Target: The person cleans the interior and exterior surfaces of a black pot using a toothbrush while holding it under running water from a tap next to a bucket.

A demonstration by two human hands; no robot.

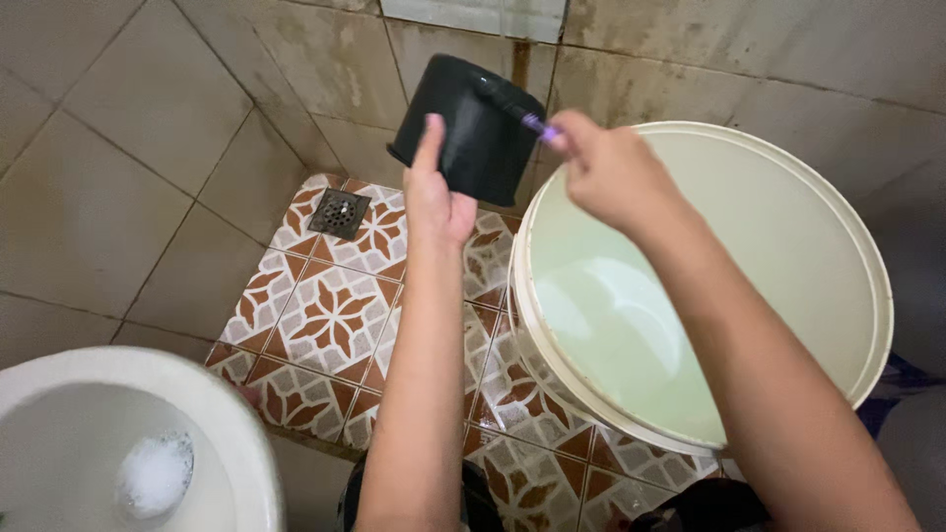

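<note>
My left hand (434,197) holds a black plastic dipper cup (473,123) up against the tiled wall, tilted with its bottom toward me. My right hand (606,172) is closed on a thin purple-handled brush (537,123) whose dark end rests on the cup's upper edge. Both hands are raised above the patterned floor, just left of a large white bucket (877,296) filled with water.
A white toilet bowl (227,414) with foam in its water sits at the lower left. A square metal floor drain (339,213) lies in the corner of the brown-and-white patterned floor tiles. Stained beige wall tiles rise behind.
</note>
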